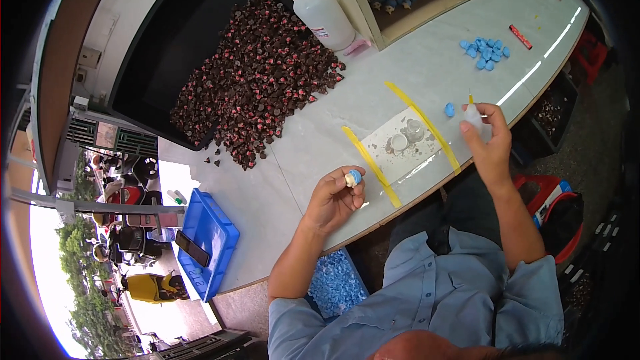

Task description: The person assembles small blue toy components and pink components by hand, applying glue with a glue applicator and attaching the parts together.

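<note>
1. Nearest, below the edge of the bench [267, 227], a mass of pale blue bits [335, 283] in a bin.
2. At the near side, left grip [335, 197] clamped on a small blue-and-cream piece [353, 178], pinched between thumb and fingers, cream part toward the thumb.
3. Well apart to the right, right grip [492, 141] clamped on a small whitish bottle [473, 117] with a thin yellow tip pointing away from the body.
4. Between both grips, a pale stained card [413, 157] flanked by yellow tape strips [428, 122], bearing two small round containers [399, 142] side by side.
5. Just left of the whitish bottle, a loose blue cap [450, 109].
6. Off to the left, a blue tray [227, 230] holding a dark phone [192, 248].
7. Farther back, a broad heap of dark-and-pink pieces [253, 80], spread from a black tray [153, 73] onto the bench; to the right, a cluster of blue caps [490, 52] near a red stick [521, 37].
8. Behind, a large white bottle [325, 17] beside an open cabinet [433, 10] with many blue-and-cream pieces inside.
9. Farthest, beyond the left end, parked motorbikes [147, 288].
</note>
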Action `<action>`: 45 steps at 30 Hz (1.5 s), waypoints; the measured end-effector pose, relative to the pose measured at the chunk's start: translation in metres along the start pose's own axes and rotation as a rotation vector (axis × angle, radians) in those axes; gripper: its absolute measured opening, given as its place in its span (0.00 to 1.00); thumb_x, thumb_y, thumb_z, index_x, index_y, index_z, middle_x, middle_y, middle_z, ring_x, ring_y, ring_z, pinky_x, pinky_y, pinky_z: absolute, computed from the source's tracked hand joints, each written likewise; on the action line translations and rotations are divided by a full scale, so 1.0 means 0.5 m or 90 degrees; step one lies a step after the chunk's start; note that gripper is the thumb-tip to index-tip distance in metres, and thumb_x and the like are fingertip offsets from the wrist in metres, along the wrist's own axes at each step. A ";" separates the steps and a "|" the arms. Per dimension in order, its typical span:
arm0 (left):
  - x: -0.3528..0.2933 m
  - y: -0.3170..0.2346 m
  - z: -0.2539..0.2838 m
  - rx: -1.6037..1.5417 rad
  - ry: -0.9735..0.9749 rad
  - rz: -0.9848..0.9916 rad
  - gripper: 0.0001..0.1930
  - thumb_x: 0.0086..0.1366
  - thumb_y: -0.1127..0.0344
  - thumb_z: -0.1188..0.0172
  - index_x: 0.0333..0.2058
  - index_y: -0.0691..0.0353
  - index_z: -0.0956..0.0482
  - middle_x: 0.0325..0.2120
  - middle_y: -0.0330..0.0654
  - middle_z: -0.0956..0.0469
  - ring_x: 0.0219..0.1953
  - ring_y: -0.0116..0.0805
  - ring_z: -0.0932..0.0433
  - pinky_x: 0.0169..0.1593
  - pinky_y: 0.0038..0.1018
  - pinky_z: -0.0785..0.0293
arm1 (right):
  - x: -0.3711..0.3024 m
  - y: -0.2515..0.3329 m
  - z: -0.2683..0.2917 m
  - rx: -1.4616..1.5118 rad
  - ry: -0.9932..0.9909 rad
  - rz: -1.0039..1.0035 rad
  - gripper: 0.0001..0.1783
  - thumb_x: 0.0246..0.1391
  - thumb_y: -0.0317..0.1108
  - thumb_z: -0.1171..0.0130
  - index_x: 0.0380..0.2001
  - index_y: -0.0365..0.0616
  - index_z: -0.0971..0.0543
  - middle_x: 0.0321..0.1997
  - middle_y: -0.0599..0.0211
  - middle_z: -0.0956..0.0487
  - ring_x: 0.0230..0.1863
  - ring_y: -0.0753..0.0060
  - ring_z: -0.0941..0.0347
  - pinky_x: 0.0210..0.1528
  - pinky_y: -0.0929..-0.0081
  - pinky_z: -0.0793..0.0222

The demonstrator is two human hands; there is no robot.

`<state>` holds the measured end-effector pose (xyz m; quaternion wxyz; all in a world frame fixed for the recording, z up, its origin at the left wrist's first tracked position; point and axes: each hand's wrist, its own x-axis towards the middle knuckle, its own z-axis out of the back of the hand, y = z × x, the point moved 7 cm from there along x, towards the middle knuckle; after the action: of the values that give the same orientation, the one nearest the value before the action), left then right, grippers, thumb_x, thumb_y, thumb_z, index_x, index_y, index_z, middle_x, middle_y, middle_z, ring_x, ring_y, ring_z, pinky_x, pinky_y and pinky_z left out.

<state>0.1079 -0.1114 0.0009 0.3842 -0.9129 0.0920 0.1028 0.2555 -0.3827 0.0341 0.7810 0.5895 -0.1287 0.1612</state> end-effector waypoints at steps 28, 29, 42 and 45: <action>-0.010 0.015 -0.027 -0.084 0.081 0.023 0.20 0.64 0.61 0.41 0.49 0.71 0.29 0.32 0.43 0.24 0.30 0.33 0.24 0.34 0.26 0.27 | -0.211 0.177 -0.206 -0.120 0.195 0.444 0.29 0.59 0.53 0.47 0.61 0.56 0.30 0.67 0.61 0.39 0.69 0.49 0.46 0.68 0.50 0.53; -0.013 0.017 -0.028 -0.073 0.082 0.033 0.19 0.65 0.62 0.42 0.49 0.70 0.29 0.33 0.43 0.24 0.31 0.32 0.24 0.35 0.26 0.27 | -0.209 0.176 -0.207 -0.127 0.191 0.446 0.29 0.59 0.54 0.47 0.61 0.58 0.30 0.66 0.61 0.38 0.69 0.49 0.47 0.68 0.49 0.54; -0.008 0.025 -0.037 0.055 0.083 0.051 0.17 0.66 0.63 0.43 0.48 0.68 0.27 0.32 0.44 0.25 0.31 0.33 0.25 0.36 0.27 0.28 | -0.143 0.182 -0.163 -0.017 0.106 0.398 0.25 0.60 0.49 0.46 0.55 0.48 0.26 0.61 0.55 0.33 0.64 0.49 0.38 0.63 0.52 0.44; -0.009 0.023 -0.035 -0.017 0.127 0.056 0.19 0.64 0.62 0.41 0.47 0.69 0.28 0.30 0.45 0.26 0.28 0.35 0.26 0.35 0.27 0.29 | -0.122 0.142 -0.134 0.133 0.061 0.271 0.13 0.56 0.39 0.39 0.38 0.42 0.24 0.40 0.56 0.25 0.42 0.55 0.27 0.44 0.63 0.32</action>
<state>0.1026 -0.1313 0.0063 0.3559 -0.9188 0.1681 0.0294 0.1718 -0.3064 0.0543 0.6694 0.6183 -0.1952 0.3626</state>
